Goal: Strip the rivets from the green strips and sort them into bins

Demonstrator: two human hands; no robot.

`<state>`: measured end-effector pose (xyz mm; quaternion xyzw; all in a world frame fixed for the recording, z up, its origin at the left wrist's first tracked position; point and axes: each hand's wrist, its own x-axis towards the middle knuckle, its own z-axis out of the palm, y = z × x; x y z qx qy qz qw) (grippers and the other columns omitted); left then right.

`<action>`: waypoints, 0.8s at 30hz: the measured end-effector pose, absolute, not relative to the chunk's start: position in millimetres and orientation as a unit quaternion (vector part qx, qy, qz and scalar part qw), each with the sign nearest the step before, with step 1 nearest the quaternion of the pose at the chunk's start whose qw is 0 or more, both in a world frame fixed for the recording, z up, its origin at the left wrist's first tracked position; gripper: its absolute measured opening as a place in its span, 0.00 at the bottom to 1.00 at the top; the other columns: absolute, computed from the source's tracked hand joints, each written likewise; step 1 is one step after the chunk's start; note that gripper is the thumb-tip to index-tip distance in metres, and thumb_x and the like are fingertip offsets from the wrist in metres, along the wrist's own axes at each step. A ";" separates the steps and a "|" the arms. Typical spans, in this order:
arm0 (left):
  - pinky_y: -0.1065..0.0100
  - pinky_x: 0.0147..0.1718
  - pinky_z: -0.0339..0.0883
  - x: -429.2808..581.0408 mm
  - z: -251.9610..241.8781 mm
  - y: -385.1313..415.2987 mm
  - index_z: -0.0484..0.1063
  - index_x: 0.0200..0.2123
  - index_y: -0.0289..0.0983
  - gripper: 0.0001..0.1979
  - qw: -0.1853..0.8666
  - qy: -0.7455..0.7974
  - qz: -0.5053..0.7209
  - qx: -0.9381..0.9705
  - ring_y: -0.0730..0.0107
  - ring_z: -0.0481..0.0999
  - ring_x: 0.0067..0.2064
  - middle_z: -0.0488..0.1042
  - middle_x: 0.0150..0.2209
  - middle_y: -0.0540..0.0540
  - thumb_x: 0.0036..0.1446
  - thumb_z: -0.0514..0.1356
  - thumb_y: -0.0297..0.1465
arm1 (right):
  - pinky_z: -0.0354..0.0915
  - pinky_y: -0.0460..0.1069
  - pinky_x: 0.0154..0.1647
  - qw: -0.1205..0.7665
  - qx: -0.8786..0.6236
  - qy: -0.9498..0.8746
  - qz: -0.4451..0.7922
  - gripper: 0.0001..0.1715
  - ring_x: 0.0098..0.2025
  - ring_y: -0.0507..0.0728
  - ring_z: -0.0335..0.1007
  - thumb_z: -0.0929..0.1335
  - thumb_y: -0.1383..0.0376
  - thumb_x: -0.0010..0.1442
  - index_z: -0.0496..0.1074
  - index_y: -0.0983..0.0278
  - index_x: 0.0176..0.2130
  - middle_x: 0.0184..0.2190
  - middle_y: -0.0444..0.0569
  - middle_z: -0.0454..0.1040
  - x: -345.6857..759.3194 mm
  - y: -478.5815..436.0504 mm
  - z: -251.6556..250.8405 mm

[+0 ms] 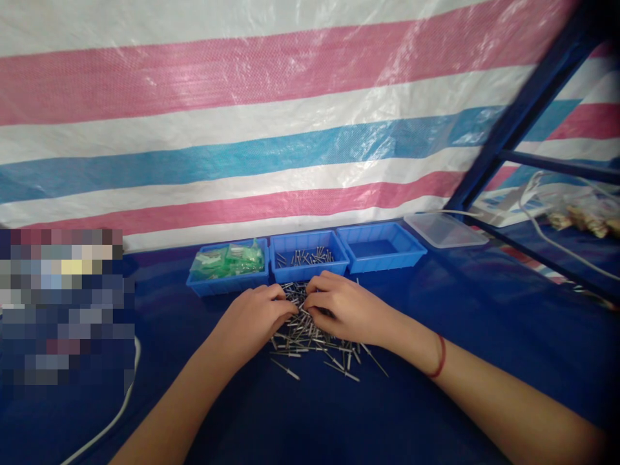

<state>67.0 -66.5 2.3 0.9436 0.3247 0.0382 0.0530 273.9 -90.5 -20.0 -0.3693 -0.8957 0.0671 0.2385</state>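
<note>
A heap of metal blind rivets [310, 336] with long thin pins lies on the blue tabletop, some scattered along its near side. My left hand [259, 316] reaches into the heap from the left, fingers curled and thumb low among the rivets. From the right comes my right hand [339, 307], its fingers bent and closed in toward the thumb at the heap's middle. The two sets of fingertips are close together. Whatever either hand pinches is too small and partly hidden. Just behind the hands, a blue bin [310, 268] holds more rivets.
To the left, another blue bin [227, 281] holds green plastic bags. A third blue bin [382, 248] stands right, beside a clear plastic lid [445, 231]. A striped tarp [242, 148] hangs behind; a blue metal frame [513, 103] rises at right. White cable [123, 407] runs at left.
</note>
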 end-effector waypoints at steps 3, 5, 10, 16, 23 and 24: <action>0.69 0.35 0.63 68.5 3.8 -68.6 0.77 0.39 0.43 0.11 0.043 0.339 0.033 0.939 0.68 0.72 0.37 0.71 0.36 0.48 0.63 0.53 0.30 | 0.60 0.51 0.38 0.245 -0.368 -0.895 0.066 0.09 0.35 0.55 0.63 0.65 0.71 0.59 0.75 0.65 0.32 0.31 0.50 0.69 272.4 -90.8 -20.5; 0.70 0.35 0.64 69.4 3.4 -70.4 0.76 0.39 0.43 0.11 0.041 0.351 0.032 0.935 0.69 0.72 0.37 0.70 0.36 0.48 0.63 0.53 0.30 | 0.60 0.50 0.38 0.247 -0.372 -0.892 0.066 0.09 0.35 0.55 0.63 0.64 0.72 0.59 0.74 0.66 0.31 0.31 0.50 0.69 271.5 -90.9 -21.5; 0.69 0.35 0.65 71.3 -0.8 -73.9 0.75 0.37 0.41 0.10 0.036 0.387 0.006 0.921 0.67 0.73 0.37 0.70 0.37 0.47 0.62 0.53 0.30 | 0.61 0.50 0.38 0.245 -0.377 -0.890 0.069 0.09 0.36 0.55 0.63 0.64 0.71 0.59 0.74 0.65 0.31 0.31 0.49 0.70 270.0 -90.9 -24.5; 0.69 0.35 0.66 72.3 -4.7 -76.2 0.70 0.35 0.37 0.11 0.072 0.391 -0.005 0.918 0.67 0.74 0.36 0.69 0.38 0.46 0.63 0.49 0.25 | 0.61 0.50 0.38 0.241 -0.380 -0.890 0.071 0.09 0.36 0.55 0.64 0.64 0.72 0.59 0.74 0.66 0.31 0.31 0.50 0.71 267.0 -92.0 -21.7; 0.67 0.36 0.67 73.1 0.9 -80.6 0.70 0.36 0.38 0.08 0.122 0.427 0.002 0.896 0.66 0.74 0.37 0.69 0.39 0.46 0.62 0.51 0.31 | 0.61 0.50 0.39 0.237 -0.374 -0.894 0.072 0.09 0.35 0.54 0.64 0.64 0.72 0.59 0.73 0.66 0.31 0.30 0.49 0.71 265.6 -91.9 -26.2; 0.67 0.37 0.67 72.6 0.3 -80.8 0.70 0.36 0.38 0.07 0.137 0.430 0.007 0.892 0.66 0.74 0.37 0.69 0.39 0.47 0.61 0.52 0.31 | 0.61 0.50 0.39 0.239 -0.373 -0.894 0.072 0.09 0.35 0.54 0.64 0.64 0.72 0.59 0.73 0.66 0.31 0.30 0.49 0.71 265.5 -91.7 -27.0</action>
